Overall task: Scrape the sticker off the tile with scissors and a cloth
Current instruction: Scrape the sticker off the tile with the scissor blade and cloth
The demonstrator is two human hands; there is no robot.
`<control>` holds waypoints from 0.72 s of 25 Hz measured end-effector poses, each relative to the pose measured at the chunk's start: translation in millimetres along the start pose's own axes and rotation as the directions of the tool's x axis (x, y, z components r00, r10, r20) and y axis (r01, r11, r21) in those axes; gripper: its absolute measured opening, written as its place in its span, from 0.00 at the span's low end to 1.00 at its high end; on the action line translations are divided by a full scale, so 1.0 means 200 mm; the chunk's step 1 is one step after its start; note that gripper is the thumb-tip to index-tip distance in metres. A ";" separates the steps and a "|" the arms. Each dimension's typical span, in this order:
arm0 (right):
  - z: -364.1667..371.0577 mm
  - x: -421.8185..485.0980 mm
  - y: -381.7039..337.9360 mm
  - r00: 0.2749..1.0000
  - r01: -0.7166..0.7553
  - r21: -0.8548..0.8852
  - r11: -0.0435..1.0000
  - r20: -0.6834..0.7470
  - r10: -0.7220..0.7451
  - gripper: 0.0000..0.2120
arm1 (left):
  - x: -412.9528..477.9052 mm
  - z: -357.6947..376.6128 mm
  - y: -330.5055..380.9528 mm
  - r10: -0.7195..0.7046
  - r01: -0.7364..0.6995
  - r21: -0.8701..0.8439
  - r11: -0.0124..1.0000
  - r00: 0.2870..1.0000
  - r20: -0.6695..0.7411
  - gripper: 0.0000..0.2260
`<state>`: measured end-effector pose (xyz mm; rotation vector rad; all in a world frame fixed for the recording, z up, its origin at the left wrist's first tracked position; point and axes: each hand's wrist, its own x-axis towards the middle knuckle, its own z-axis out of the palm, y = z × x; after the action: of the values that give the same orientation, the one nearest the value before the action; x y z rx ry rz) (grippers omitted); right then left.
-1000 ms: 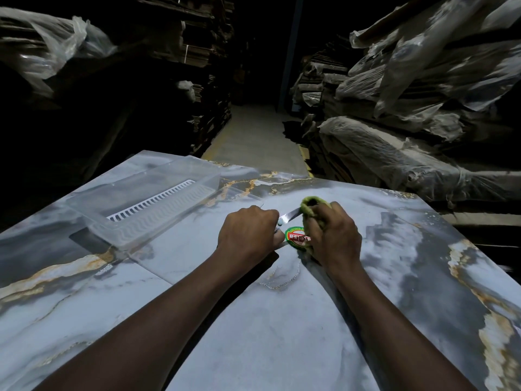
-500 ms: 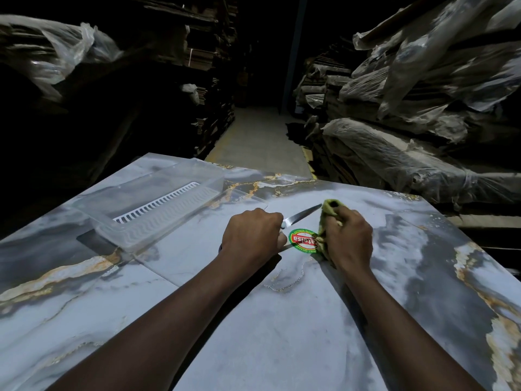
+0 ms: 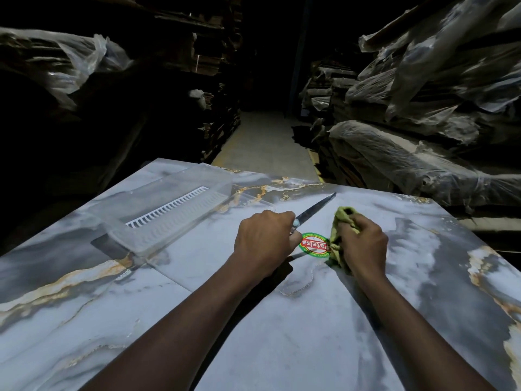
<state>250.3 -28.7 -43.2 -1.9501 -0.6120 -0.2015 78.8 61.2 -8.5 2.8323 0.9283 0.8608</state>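
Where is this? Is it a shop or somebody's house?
Probably a tile warehouse or storeroom, not a house. Big marble-look tiles lie flat in front, plastic-wrapped stacks line the right side, and a dim aisle runs between tall dark stacks.

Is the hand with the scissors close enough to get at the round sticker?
Probably yes. The left hand sits right beside the sticker, which lies uncovered on the tile. The scissors point away past it, so they would need angling down. The cloth in the right hand only touches the sticker's far edge.

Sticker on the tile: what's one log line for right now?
sticker: on tile | left hand: scissors | right hand: cloth
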 end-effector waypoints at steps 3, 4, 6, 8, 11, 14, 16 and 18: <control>0.00 -0.07 -0.05 0.990 0.069 0.080 0.994 0.118 -0.078 0.15 | 0.01 0.00 0.00 0.013 -0.013 -0.004 1.000 1.000 -0.027 0.07; 0.00 -0.08 -0.06 0.985 0.089 0.076 0.993 0.144 -0.100 0.13 | 0.02 0.00 -0.01 0.005 -0.005 -0.009 1.000 0.999 -0.041 0.07; 0.01 -0.09 -0.08 0.974 0.122 0.065 0.990 0.183 -0.132 0.11 | 0.01 0.00 -0.02 0.004 -0.006 -0.027 1.000 0.998 -0.063 0.07; 0.00 -0.10 -0.09 0.967 0.127 0.075 0.989 0.211 -0.140 0.10 | 0.01 -0.01 -0.03 0.017 -0.024 -0.079 0.997 0.996 -0.082 0.07; -0.01 -0.11 -0.11 0.963 0.125 0.081 0.989 0.232 -0.140 0.09 | 0.02 -0.01 -0.05 0.023 -0.050 -0.270 0.962 0.994 -0.103 0.07; -0.01 -0.11 -0.12 0.959 0.155 0.078 0.985 0.229 -0.169 0.09 | 0.02 -0.02 -0.05 -0.018 -0.050 -0.535 0.844 0.992 -0.121 0.09; 0.00 -0.11 -0.10 0.959 0.168 0.065 0.984 0.220 -0.178 0.09 | 0.02 -0.03 -0.03 -0.069 -0.008 -0.668 0.744 0.994 -0.089 0.10; 0.00 -0.10 -0.10 0.967 0.129 0.085 0.988 0.211 -0.145 0.08 | 0.03 -0.05 -0.02 -0.102 0.070 -0.781 0.621 0.995 0.008 0.11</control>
<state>222.3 -29.2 -35.0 -1.8758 -0.8876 -0.0513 75.0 67.1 1.4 1.9889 0.4834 0.9901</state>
